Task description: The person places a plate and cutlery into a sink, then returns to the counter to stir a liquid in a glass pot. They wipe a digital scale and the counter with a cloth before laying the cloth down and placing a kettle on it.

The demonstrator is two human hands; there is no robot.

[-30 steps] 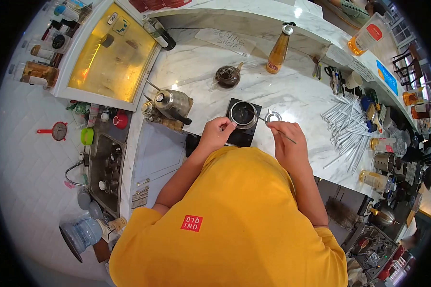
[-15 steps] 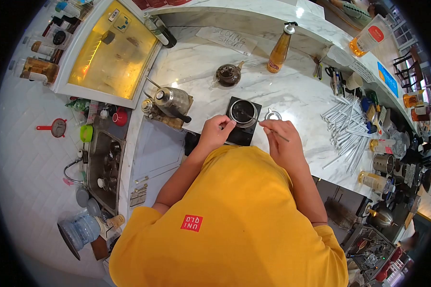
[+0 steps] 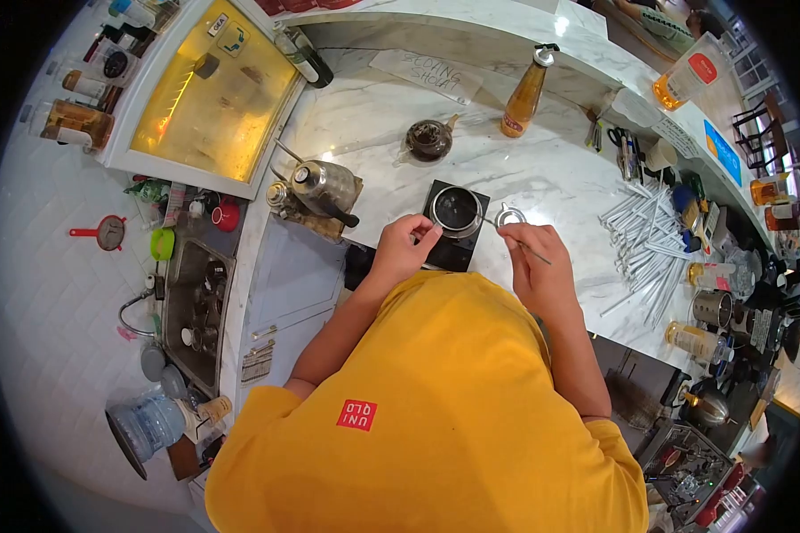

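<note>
A round metal-rimmed cup [image 3: 476, 225] with dark contents stands on a flat black square scale [image 3: 454, 258] on the marble counter. My right hand [image 3: 540, 258] pinches the thin handle of a metal spoon [image 3: 488, 221], its far end reaching over the cup. My left hand [image 3: 403, 246] is at the cup's near left side, fingers curled and thumb tip right at the rim. Close to the right of the cup lies a small round metal strainer [image 3: 508, 216]. Behind it is a dark-filled glass teapot [image 3: 428, 140].
Left on the counter, two metal kettles [image 3: 323, 185] share a wooden board. An amber pump bottle [image 3: 526, 93] stands at the back. Many wrapped straws [image 3: 644, 244] lie heaped to the right. A sink [image 3: 184, 311] and a lit yellow cabinet [image 3: 218, 89] are at the left.
The right hand has drawn slightly right and back, pulling the spoon toward the cup's right edge. The left hand keeps its place at the rim. The whole view has shifted slightly.
</note>
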